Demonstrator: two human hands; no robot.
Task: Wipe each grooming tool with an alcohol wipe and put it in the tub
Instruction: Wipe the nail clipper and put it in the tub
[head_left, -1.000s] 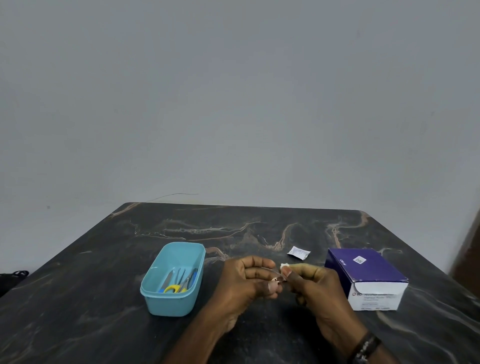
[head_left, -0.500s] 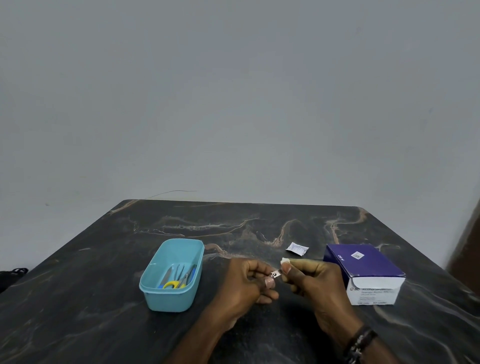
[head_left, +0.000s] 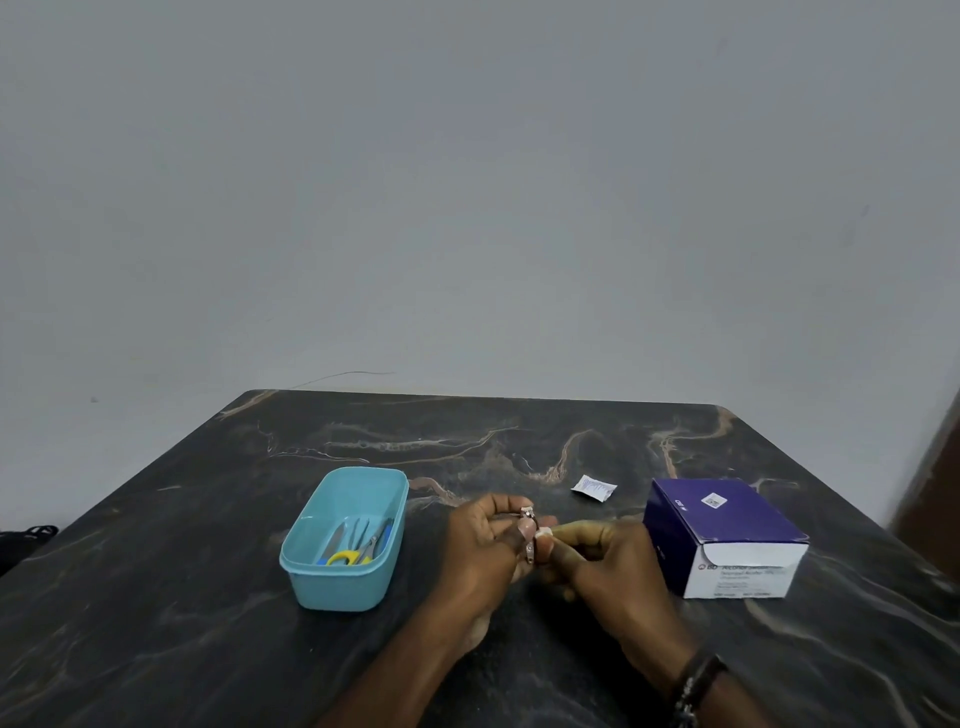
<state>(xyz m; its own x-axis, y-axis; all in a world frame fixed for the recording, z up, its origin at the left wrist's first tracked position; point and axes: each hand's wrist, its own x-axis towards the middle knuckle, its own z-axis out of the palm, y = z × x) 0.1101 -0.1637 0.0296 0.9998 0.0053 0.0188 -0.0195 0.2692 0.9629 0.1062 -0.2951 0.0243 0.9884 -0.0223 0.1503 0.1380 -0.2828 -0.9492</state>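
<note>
My left hand (head_left: 483, 545) pinches a small metal nail clipper (head_left: 528, 535), held roughly upright above the table. My right hand (head_left: 597, 566) presses a small white alcohol wipe (head_left: 544, 532) against the clipper's side. Both hands meet at the table's middle, just right of the light blue tub (head_left: 311, 540). Inside the tub lie yellow-handled scissors (head_left: 345, 557) and several thin metal tools. Most of the wipe is hidden by my fingers.
A purple and white box of alcohol swabs (head_left: 722, 535) stands to the right of my hands. A torn white wipe sachet (head_left: 593, 487) lies behind them. The dark marble table (head_left: 156, 597) ends at a grey wall.
The clipper has been turned from lying across between my fingers to nearly upright, and the wipe has shifted along it. Both hands stay in about the same place.
</note>
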